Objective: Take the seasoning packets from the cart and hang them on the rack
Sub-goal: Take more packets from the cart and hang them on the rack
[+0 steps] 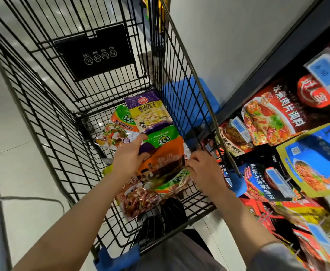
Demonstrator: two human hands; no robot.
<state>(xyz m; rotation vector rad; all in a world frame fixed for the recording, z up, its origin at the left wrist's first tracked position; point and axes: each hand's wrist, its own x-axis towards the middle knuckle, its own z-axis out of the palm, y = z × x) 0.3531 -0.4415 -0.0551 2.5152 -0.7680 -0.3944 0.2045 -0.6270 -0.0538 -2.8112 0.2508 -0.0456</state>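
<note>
A black wire shopping cart (66,106) fills most of the view from above, its basket running from the near edge by the person's body to the far end, where a black plastic flap (95,53) with round warning icons hangs. Along the cart's right side stands a store rack (289,145) crowded with hanging red, blue and yellow seasoning pouches and blue price tags. Two bare forearms reach down into the basket. A loose pile of seasoning packets (156,159) lies on the cart floor, spread from the middle toward the near right corner. The left hand (129,155) is pressed on the left edge of an orange and brown packet (166,163) on top of the pile, fingers curled around it. The right hand (205,171) pinches the same packet's right edge beside the cart's right wall. A purple and yellow packet (148,112) lies farthest off, partly covering an orange and green one (119,122).
</note>
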